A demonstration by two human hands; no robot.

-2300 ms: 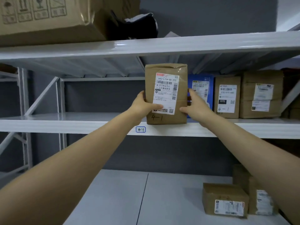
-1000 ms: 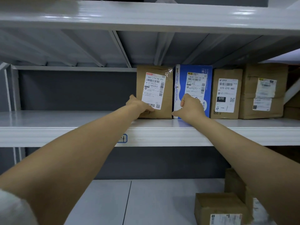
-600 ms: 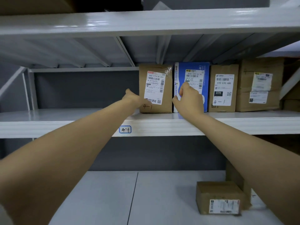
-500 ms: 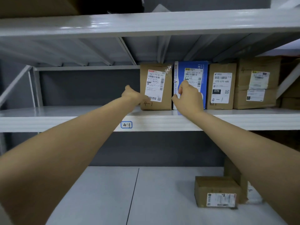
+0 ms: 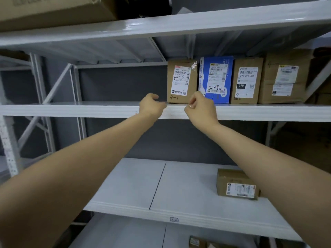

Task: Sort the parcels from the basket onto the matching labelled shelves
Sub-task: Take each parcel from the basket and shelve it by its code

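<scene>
1. Brown parcel (image 5: 181,81) stands upright on the middle shelf (image 5: 71,110), leftmost of a row, label facing out, "4-1" handwritten at its foot.
2. Just beside it on the right: blue parcel (image 5: 215,79), then a second brown parcel (image 5: 246,80) also marked "4-1", then a larger brown box (image 5: 284,81).
3. Left hand (image 5: 151,105) in front of the shelf edge, near the parcel's lower left corner; fingers loosely curled, nothing held. Contact with the parcel cannot be told.
4. Right hand (image 5: 200,106) below the parcel's lower right corner; fingers loosely curled, nothing held.
5. Lower shelf (image 5: 134,185) carries a small brown box (image 5: 236,184), right side.
6. Large carton (image 5: 53,9) on the top shelf.
</scene>
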